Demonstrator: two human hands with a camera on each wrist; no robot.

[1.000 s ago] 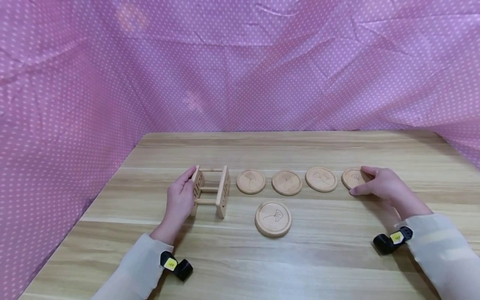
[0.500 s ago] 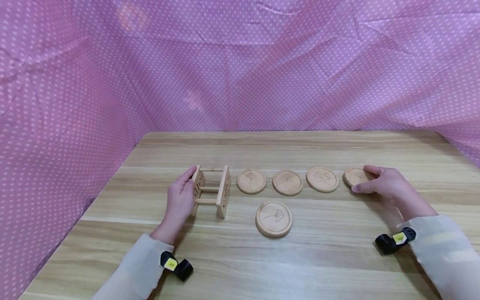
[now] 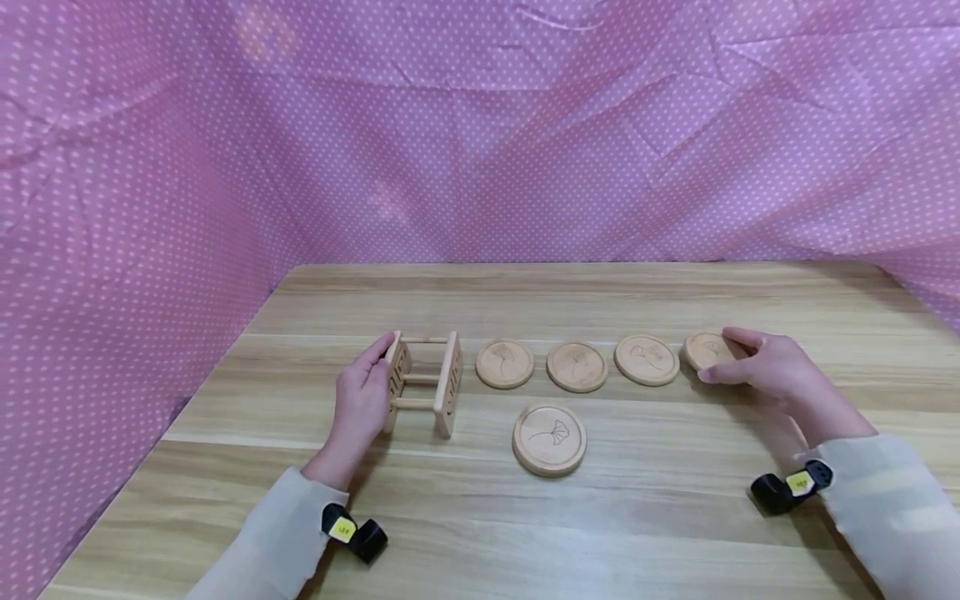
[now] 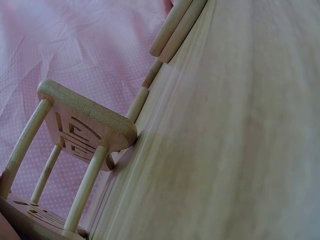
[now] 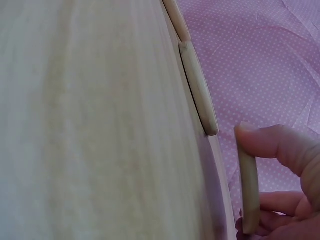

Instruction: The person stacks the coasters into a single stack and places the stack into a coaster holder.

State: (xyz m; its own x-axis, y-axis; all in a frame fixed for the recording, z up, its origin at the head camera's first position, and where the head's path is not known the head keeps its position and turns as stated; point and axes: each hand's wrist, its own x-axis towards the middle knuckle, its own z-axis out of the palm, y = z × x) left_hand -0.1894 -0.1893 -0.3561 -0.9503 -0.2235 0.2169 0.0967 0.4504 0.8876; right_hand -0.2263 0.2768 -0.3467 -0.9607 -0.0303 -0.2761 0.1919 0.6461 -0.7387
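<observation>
Right hand [image 3: 776, 375] around the rim of the rightmost disc [image 3: 707, 350], off the wood

Gripping by opposite edges, with thumb at the near rim and finger at the far one. Slightly tilted, with a sliver of pink visible beneath in the right wrist view. Compared with a second ago, raised a little from the table [image 3: 637, 533], with hardly any sideways shift. For the work in hand, probably meaning a full hold: borne by the fingers alone, no longer by the wood.

Just to the left, flat and apart, the neighbouring disc [image 3: 647, 360]; then, farther left in the same far row, the middle disc [image 3: 577, 367] and the left disc [image 3: 505, 364]. Nearer, in front of these, the near disc [image 3: 550, 440], engraved with a fan-shaped leaf.

At the left, upright, the wooden rack [image 3: 448, 383], with two cut-out panels joined by rods. On its left panel, the left hand [image 3: 362, 400], grasping, with fingertips partly hidden; no visible change there. Beyond the far table edge, dotted pink cloth [image 3: 487, 167].
</observation>
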